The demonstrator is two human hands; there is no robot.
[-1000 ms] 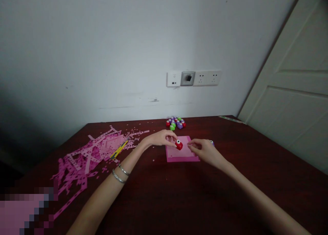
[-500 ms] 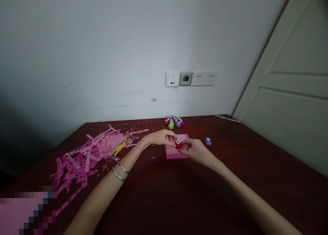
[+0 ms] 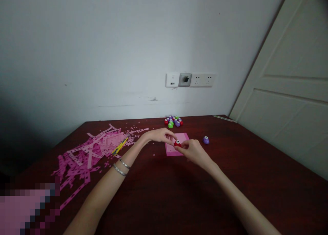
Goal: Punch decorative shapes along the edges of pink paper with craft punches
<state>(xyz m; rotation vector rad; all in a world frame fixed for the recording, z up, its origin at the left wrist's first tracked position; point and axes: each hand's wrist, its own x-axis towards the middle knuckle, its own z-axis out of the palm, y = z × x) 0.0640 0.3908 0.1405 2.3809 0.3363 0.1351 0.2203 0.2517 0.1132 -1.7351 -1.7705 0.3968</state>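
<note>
A small red craft punch (image 3: 177, 143) with a white top bearing a dark shape is held over the pink paper (image 3: 182, 136). My left hand (image 3: 161, 135), with two silver bangles on its wrist, grips the punch from the left with thumb and fingertips. From the right, my right hand (image 3: 192, 148) pinches the same punch, its fingers curled. The paper has a lighter sheet on a darker pink border, and the hands partly cover it. Whether the punch is clamped on the paper edge, I cannot tell. A purple craft punch (image 3: 206, 140) stands to the right of my right hand.
Several red, purple and green punches (image 3: 174, 121) cluster near the wall. At left lies a heap of punched pink paper strips (image 3: 89, 149) with confetti around it. A yellow cutter (image 3: 120, 146) rests on the heap. Wall sockets (image 3: 202, 80) sit above the dark table (image 3: 159, 200).
Both hands stay on the red punch, which has tipped slightly, and my right hand has closed in a little. The whole view has shifted slightly.
</note>
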